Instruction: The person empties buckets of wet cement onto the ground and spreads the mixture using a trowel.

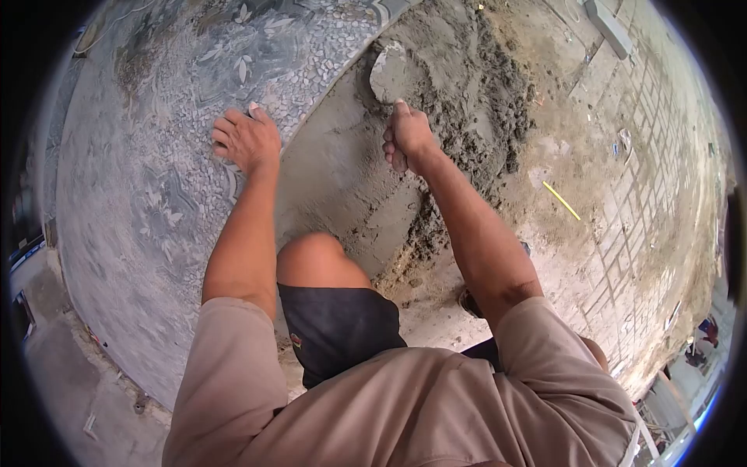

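Note:
My right hand is closed around the handle of a trowel, whose rounded blade is coated in grey mortar. The blade lies on the wet mortar, which is smooth near the tiled edge and lumpy on its right side. My left hand rests on the patterned floor tiles, fingers bent and slightly apart, holding nothing. The tiles show pebble and leaf designs under a greyish film. The trowel's handle is mostly hidden in my right fist.
My bent knee is at the lower edge of the mortar. To the right lie a yellow strip on sandy ground, a grey block and brick-patterned paving. A cord crosses the tiles at the upper left.

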`<state>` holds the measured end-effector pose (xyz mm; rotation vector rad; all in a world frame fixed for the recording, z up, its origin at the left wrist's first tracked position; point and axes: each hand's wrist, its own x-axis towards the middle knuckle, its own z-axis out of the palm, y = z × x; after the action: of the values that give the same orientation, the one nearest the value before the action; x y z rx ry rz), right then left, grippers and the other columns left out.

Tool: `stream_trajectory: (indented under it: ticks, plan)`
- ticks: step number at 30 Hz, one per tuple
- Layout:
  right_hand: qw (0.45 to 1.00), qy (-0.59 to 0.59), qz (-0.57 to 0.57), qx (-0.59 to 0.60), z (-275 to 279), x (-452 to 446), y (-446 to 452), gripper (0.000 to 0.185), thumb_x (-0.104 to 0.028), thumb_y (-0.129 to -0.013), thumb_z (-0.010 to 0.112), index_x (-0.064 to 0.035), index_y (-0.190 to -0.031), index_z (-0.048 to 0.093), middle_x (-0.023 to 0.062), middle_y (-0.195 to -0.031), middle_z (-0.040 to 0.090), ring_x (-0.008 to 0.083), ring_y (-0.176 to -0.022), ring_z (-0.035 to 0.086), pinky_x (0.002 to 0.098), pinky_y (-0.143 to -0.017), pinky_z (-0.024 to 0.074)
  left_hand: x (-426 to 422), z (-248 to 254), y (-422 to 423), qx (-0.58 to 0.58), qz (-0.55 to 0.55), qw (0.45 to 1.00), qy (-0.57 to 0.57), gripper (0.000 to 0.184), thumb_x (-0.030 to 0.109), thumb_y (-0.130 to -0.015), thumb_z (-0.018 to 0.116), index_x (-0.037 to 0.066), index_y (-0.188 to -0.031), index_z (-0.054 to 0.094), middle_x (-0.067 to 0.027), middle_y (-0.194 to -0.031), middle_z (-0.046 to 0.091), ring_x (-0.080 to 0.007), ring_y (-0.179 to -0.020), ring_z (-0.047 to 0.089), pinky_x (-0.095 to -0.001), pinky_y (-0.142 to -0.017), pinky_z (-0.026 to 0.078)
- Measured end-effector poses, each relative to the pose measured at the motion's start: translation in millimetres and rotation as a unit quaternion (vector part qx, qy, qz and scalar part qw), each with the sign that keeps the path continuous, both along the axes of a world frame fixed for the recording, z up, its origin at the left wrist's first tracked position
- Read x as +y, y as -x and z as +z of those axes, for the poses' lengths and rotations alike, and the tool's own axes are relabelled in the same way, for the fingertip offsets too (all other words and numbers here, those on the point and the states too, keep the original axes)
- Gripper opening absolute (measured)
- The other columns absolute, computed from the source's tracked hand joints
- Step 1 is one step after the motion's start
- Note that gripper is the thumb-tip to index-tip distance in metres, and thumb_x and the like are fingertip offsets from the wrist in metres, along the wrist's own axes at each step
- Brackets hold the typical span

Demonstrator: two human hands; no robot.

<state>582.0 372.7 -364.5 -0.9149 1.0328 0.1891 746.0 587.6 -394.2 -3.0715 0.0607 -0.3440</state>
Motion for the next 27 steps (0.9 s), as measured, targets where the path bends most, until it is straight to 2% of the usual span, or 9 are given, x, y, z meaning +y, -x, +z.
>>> stream_trajectory:
  ticks: [3, 5, 8, 12, 15, 18, 21, 23, 27]
  plan:
    - [0.921, 0.231, 0.283, 0.138, 34, -61, -5, 0.043, -0.040, -0.109, 0.035, -0.0055, -0.087, 0.048, 0.0025, -0.061, 0.049, 0.0157, -0.042, 0.047, 0.0317, -0.034, 0.0381, -1, 0, 1, -0.008, -0.003, 1.000, 0.009, 0.044, 0.044, -0.097, 0.055, 0.003, -0.113, 0.054, -0.0175, -0.119, 0.050, -0.0352, -0.114, 0.044, -0.0537, -0.096, 0.035]
    - [0.928, 0.254, 0.248, 0.112, 49, -88, 6, 0.039, -0.036, -0.110, 0.037, -0.0045, -0.091, 0.051, 0.0021, -0.060, 0.048, 0.0147, -0.041, 0.046, 0.0306, -0.034, 0.0377, -2, 2, -6, -0.015, 0.002, 1.000, 0.018, 0.043, 0.044, -0.097, 0.055, 0.004, -0.114, 0.055, -0.0171, -0.119, 0.050, -0.0351, -0.114, 0.044, -0.0539, -0.096, 0.034]
    - [0.991, 0.105, -0.015, -0.081, 78, -85, 19, 0.041, -0.038, -0.110, 0.034, -0.0032, -0.100, 0.053, 0.0048, -0.067, 0.052, 0.0189, -0.046, 0.049, 0.0349, -0.041, 0.0449, 3, -1, 1, 0.000, 0.014, 1.000, 0.014, 0.043, 0.044, -0.097, 0.055, 0.004, -0.115, 0.055, -0.0168, -0.120, 0.051, -0.0352, -0.116, 0.044, -0.0542, -0.097, 0.034]
    - [0.926, 0.044, -0.199, -0.319, 58, -38, -3, 0.046, -0.044, -0.110, 0.029, -0.0027, -0.111, 0.048, 0.0054, -0.075, 0.049, 0.0177, -0.057, 0.046, 0.0343, -0.052, 0.0428, 2, -2, -6, -0.015, -0.001, 0.999, 0.032, 0.046, 0.046, -0.097, 0.054, 0.003, -0.116, 0.053, -0.0177, -0.121, 0.050, -0.0363, -0.117, 0.044, -0.0557, -0.097, 0.035]
    - [0.970, -0.189, -0.046, -0.150, -15, -12, -24, 0.044, -0.044, -0.110, 0.030, -0.0049, -0.103, 0.049, 0.0045, -0.069, 0.048, 0.0181, -0.052, 0.046, 0.0346, -0.048, 0.0427, 7, -4, 1, -0.015, 0.001, 0.999, 0.035, 0.046, 0.046, -0.097, 0.055, 0.003, -0.115, 0.054, -0.0178, -0.121, 0.050, -0.0363, -0.117, 0.044, -0.0558, -0.097, 0.034]
    - [0.961, -0.189, -0.097, -0.178, 13, -26, -17, 0.043, -0.043, -0.110, 0.032, -0.0054, -0.099, 0.049, 0.0036, -0.068, 0.047, 0.0177, -0.050, 0.043, 0.0342, -0.047, 0.0400, -4, 4, -15, -0.017, -0.007, 0.999, 0.040, 0.046, 0.046, -0.097, 0.055, 0.003, -0.115, 0.054, -0.0179, -0.122, 0.050, -0.0363, -0.117, 0.043, -0.0556, -0.097, 0.034]
    - [0.986, 0.121, -0.052, -0.105, 49, -38, -6, 0.037, -0.037, -0.110, 0.038, -0.0044, -0.096, 0.049, 0.0066, -0.065, 0.051, 0.0185, -0.046, 0.050, 0.0347, -0.040, 0.0407, 4, -1, -7, -0.005, -0.003, 0.999, 0.034, 0.047, 0.046, -0.097, 0.055, 0.003, -0.116, 0.054, -0.0182, -0.122, 0.050, -0.0364, -0.117, 0.043, -0.0555, -0.097, 0.034]
    - [0.977, 0.196, 0.084, 0.000, 58, -63, -4, 0.040, -0.036, -0.110, 0.039, -0.0033, -0.093, 0.054, 0.0044, -0.062, 0.050, 0.0159, -0.043, 0.049, 0.0316, -0.037, 0.0401, 7, -2, -3, -0.005, -0.012, 0.999, 0.032, 0.048, 0.046, -0.097, 0.055, 0.002, -0.116, 0.053, -0.0184, -0.122, 0.050, -0.0366, -0.116, 0.043, -0.0555, -0.096, 0.034]
    - [0.947, 0.131, 0.281, 0.090, 43, -73, -14, 0.044, -0.042, -0.109, 0.037, -0.0061, -0.089, 0.054, 0.0040, -0.057, 0.048, 0.0153, -0.039, 0.046, 0.0327, -0.035, 0.0371, 5, -1, -5, 0.014, -0.009, 0.999, 0.033, 0.049, 0.046, -0.098, 0.053, 0.002, -0.118, 0.052, -0.0191, -0.123, 0.049, -0.0369, -0.117, 0.043, -0.0550, -0.097, 0.033]
